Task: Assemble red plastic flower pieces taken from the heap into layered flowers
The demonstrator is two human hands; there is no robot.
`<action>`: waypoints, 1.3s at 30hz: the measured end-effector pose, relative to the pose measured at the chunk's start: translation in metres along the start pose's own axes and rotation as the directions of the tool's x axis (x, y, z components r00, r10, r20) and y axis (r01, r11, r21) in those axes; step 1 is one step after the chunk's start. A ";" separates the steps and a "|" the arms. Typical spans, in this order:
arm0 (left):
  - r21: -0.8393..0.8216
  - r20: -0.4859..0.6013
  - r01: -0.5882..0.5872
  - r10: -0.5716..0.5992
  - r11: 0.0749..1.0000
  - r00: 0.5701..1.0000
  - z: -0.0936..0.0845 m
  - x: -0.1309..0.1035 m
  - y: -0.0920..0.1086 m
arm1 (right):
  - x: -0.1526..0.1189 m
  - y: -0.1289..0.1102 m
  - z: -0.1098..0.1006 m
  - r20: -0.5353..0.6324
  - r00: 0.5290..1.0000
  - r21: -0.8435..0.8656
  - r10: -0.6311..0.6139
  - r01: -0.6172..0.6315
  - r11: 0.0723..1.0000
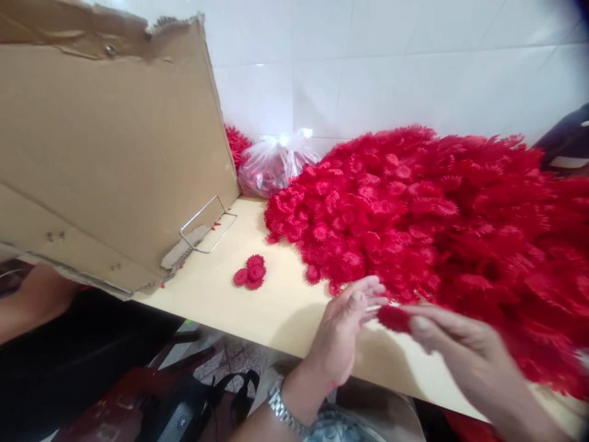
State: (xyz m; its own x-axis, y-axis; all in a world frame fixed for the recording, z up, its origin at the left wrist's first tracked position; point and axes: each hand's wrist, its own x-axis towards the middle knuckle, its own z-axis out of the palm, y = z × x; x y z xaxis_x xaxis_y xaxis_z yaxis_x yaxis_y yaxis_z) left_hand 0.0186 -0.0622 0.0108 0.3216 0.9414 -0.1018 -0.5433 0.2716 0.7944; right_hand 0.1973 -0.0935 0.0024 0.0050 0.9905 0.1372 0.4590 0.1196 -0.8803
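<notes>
Between the thumb and fingers of my right hand is a red flower piece, held over the front part of the table. My left hand, with a metal watch at its wrist, is open just left of that piece, its fingers apart and pointing toward it. Whether the left fingertips touch the piece cannot be made out. Behind both hands spreads a large heap of red flower pieces. A few more red pieces lie together on the table to the left of my hands.
A tall cardboard sheet stands at the left, with a bent wire frame at its foot. A tied plastic bag rests by the tiled wall. Another person's arm shows at the far left, beyond the pale table.
</notes>
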 end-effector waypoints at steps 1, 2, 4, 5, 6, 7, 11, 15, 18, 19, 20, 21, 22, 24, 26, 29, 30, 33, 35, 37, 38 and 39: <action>-0.088 0.001 0.040 -0.040 0.995 0.999 0.003 0.002 -0.002 | 0.011 -0.006 0.014 0.075 0.997 0.002 -0.035 0.035 0.999; -0.155 -0.010 0.068 -0.070 0.986 0.997 0.003 0.003 -0.003 | 0.020 -0.011 0.028 0.071 0.993 -0.011 -0.096 0.097 0.995; -0.226 -0.076 0.079 -0.098 0.971 0.992 -0.001 0.002 -0.004 | 0.032 -0.018 0.049 0.049 0.975 -0.140 -0.217 0.222 0.965; -0.240 -0.120 0.065 -0.096 0.969 0.988 -0.005 0.001 -0.004 | 0.034 -0.020 0.056 0.035 0.958 -0.231 -0.283 0.283 0.931; -0.246 -0.166 0.045 -0.088 0.968 0.982 -0.009 -0.001 -0.003 | 0.035 -0.021 0.059 0.032 0.939 -0.325 -0.342 0.334 0.885; -0.242 -0.208 0.021 -0.072 0.970 0.975 -0.014 -0.002 -0.002 | 0.036 -0.022 0.060 0.029 0.918 -0.405 -0.396 0.373 0.835; -0.185 -0.326 -0.058 -0.006 0.981 0.946 -0.032 -0.006 0.009 | 0.035 -0.018 0.046 -0.006 0.868 -0.521 -0.497 0.421 0.743; -0.122 -0.389 -0.090 0.036 0.988 0.921 -0.038 -0.006 0.018 | 0.031 -0.008 0.037 0.030 0.865 -0.501 -0.501 0.447 0.741; -0.068 -0.480 -0.128 0.080 0.989 0.874 -0.040 -0.004 0.020 | 0.026 0.000 0.040 0.079 0.842 -0.504 -0.533 0.495 0.707; -0.056 -0.508 -0.136 0.089 0.989 0.857 -0.041 -0.003 0.020 | 0.025 0.002 0.042 0.087 0.838 -0.506 -0.539 0.503 0.700; -0.052 -0.527 -0.148 0.099 0.988 0.844 -0.041 -0.002 0.021 | 0.024 0.003 0.042 0.092 0.836 -0.507 -0.541 0.507 0.697; -0.055 -0.538 -0.161 0.106 0.986 0.836 -0.042 0.000 0.022 | 0.023 0.004 0.043 0.093 0.835 -0.507 -0.542 0.509 0.696; -0.060 -0.540 -0.171 0.112 0.983 0.834 -0.043 0.001 0.023 | 0.023 0.004 0.042 0.091 0.836 -0.503 -0.542 0.508 0.699; -0.072 -0.530 -0.185 0.120 0.980 0.839 -0.046 0.003 0.026 | 0.024 0.002 0.041 0.079 0.840 -0.483 -0.537 0.504 0.717; -0.074 -0.525 -0.179 0.114 0.981 0.844 -0.048 0.005 0.027 | 0.027 -0.004 0.039 0.073 0.851 -0.429 -0.521 0.498 0.753; -0.008 -0.524 -0.167 0.138 0.986 0.840 -0.049 0.006 0.022 | 0.036 -0.022 0.044 0.071 0.889 -0.296 -0.453 0.453 0.841; 0.031 -0.518 -0.169 0.160 0.985 0.841 -0.047 0.007 0.019 | 0.041 -0.030 0.049 0.070 0.908 -0.239 -0.413 0.417 0.877; 0.077 -0.489 -0.195 0.208 0.978 0.847 -0.034 0.006 0.008 | 0.060 -0.053 0.073 0.035 0.952 -0.028 -0.304 0.305 0.952; 0.000 -0.490 -0.222 0.194 0.975 0.850 -0.023 0.006 0.004 | 0.073 -0.065 0.095 0.003 0.961 0.100 -0.278 0.277 0.956; -0.135 -0.496 -0.251 0.154 0.959 0.855 -0.014 0.006 0.005 | 0.081 -0.072 0.115 0.052 0.961 0.160 -0.270 0.259 0.953; -0.199 -0.495 -0.258 0.131 0.945 0.859 -0.011 0.006 0.007 | 0.082 -0.073 0.124 0.084 0.960 0.173 -0.266 0.249 0.953; -0.252 -0.491 -0.263 0.111 0.931 0.864 -0.010 0.007 0.010 | 0.082 -0.074 0.132 0.114 0.958 0.178 -0.264 0.242 0.954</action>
State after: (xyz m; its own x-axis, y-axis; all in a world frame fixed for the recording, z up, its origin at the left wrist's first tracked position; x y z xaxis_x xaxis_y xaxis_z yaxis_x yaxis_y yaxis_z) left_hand 0.0071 -0.0506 0.0120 -0.1630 0.9417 -0.2943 -0.7863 0.0562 0.6153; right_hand 0.0465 -0.0123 0.0192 -0.2173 0.9249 0.3121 0.2809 0.3654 -0.8874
